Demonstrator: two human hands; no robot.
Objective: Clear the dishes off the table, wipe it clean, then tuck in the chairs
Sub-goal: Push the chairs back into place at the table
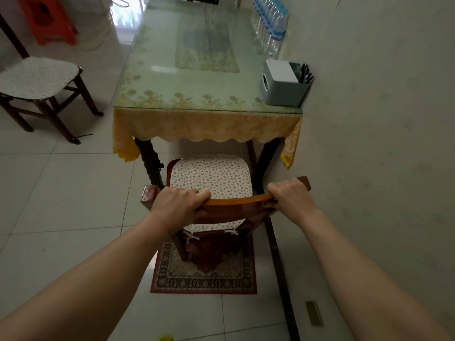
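A wooden chair (236, 201) with a patterned seat cushion (211, 178) stands at the near end of the glass-topped table (157, 77), its seat front just under the yellow tablecloth's fringe. My left hand (177, 205) grips the left part of the chair's top rail. My right hand (290, 195) grips the right part of the same rail. A second chair (37, 80) with a white cushion stands away from the table at the left, out on the tiled floor.
A grey tissue box with pens (283, 84) sits at the table's near right corner. Several water bottles (270, 23) line the far right edge by the wall. A small red rug (204, 274) lies under the chair. An orange stool (46, 18) stands far left.
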